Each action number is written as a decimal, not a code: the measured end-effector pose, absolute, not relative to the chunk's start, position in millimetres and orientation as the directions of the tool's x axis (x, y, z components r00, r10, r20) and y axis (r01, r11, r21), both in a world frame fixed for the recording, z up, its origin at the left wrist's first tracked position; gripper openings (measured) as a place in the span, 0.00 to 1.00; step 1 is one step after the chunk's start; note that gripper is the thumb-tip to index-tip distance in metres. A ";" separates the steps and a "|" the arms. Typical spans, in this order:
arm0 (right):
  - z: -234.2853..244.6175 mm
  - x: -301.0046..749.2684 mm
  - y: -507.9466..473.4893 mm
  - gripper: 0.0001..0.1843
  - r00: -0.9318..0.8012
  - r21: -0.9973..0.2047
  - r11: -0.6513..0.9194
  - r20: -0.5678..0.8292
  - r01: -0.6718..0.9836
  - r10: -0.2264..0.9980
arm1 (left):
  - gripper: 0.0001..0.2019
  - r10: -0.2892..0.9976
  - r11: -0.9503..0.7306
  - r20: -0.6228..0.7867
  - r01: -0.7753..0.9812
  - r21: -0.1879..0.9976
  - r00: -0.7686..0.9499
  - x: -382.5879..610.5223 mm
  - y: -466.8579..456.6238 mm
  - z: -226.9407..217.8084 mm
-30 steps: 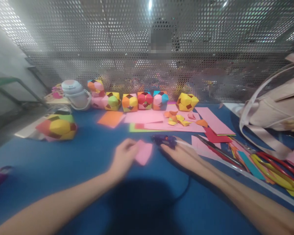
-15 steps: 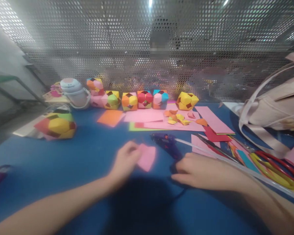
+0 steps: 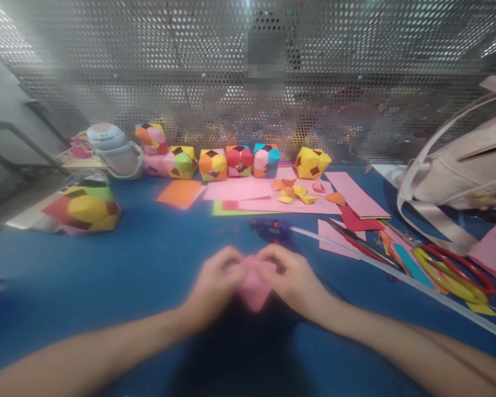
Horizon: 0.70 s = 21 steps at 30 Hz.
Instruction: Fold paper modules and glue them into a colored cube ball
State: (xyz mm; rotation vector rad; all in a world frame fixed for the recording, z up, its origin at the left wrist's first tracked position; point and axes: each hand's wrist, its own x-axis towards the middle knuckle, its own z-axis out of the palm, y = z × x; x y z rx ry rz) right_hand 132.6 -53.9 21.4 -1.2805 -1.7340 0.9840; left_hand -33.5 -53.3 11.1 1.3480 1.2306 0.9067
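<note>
A small folded piece of pink paper (image 3: 255, 289) is held between both hands above the front middle of the blue table. My left hand (image 3: 220, 277) pinches its left side, and my right hand (image 3: 292, 278) grips the right side, thumbs toward me. Just beyond my right hand lies a dark blue glue gun (image 3: 275, 229), with a long clear glue stick (image 3: 339, 242) running out of it to the right. Motion blurs the paper, so its folds are hard to make out.
Several coloured paper balls (image 3: 240, 161) line the back by a perforated metal screen (image 3: 182, 99). Pink sheets (image 3: 240, 189) and paper pieces lie before them. On the right are scissors (image 3: 458, 270) and a pale bag (image 3: 467, 160); a paper ball with a handle (image 3: 86, 209) stands left.
My right hand has left the glue gun and come to the pink paper, which my left hand alone held before. The paper has moved slightly toward me. The view has shifted a little.
</note>
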 end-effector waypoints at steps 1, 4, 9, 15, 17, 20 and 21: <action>21.4 132.4 -53.9 0.04 -0.208 -0.899 0.205 0.131 0.388 0.969 | 0.05 0.974 0.090 -0.120 0.153 0.984 0.194 -33.4 -52.7 10.9; 21.6 132.1 -53.7 0.05 -0.205 -0.905 0.209 0.140 0.371 0.969 | 0.07 0.966 0.111 -0.127 0.080 0.991 0.225 -34.7 -49.7 9.1; 20.3 133.7 -53.0 0.07 -0.236 -0.879 0.300 0.223 0.371 0.946 | 0.07 0.960 0.147 -0.154 0.048 0.988 0.236 -37.6 -45.5 5.9; 13.1 137.5 -51.5 0.10 -0.302 -0.784 0.511 0.422 0.351 0.855 | 0.06 0.937 0.201 -0.186 -0.022 0.979 0.294 -36.9 -44.6 5.9; 11.1 138.2 -51.0 0.11 -0.329 -0.731 0.588 0.493 0.346 0.806 | 0.06 0.938 0.209 -0.195 -0.018 0.978 0.288 -35.6 -44.5 6.9; 9.2 138.9 -50.1 0.13 -0.352 -0.655 0.663 0.563 0.361 0.748 | 0.08 0.938 0.198 -0.194 0.014 0.980 0.286 -33.8 -44.3 8.3; 8.7 139.1 -49.8 0.13 -0.354 -0.641 0.675 0.575 0.365 0.738 | 0.09 0.937 0.189 -0.188 0.024 0.982 0.295 -33.7 -44.3 8.4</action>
